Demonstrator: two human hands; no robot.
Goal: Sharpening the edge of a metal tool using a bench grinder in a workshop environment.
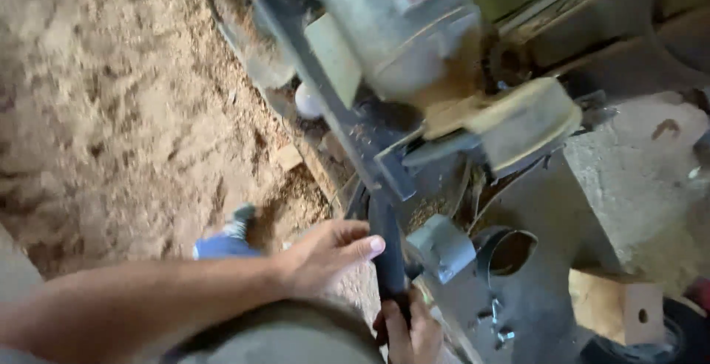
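Observation:
My left hand (325, 254) reaches in from the left, its thumb and fingers against a dark metal bar (387, 249) that runs down from a grey machine (399, 31). Lower down, my right hand (408, 331) grips the bottom end of that same bar. A round wooden piece (521, 120) is mounted on the machine above, with a grey metal bracket (442, 247) just right of the bar.
Sawdust covers the ground (111, 113) on the left, where a foot in a shoe (237, 223) stands. A round metal opening (506, 252) and a wooden block with a hole (617, 306) lie at lower right. Concrete (636, 179) is at right.

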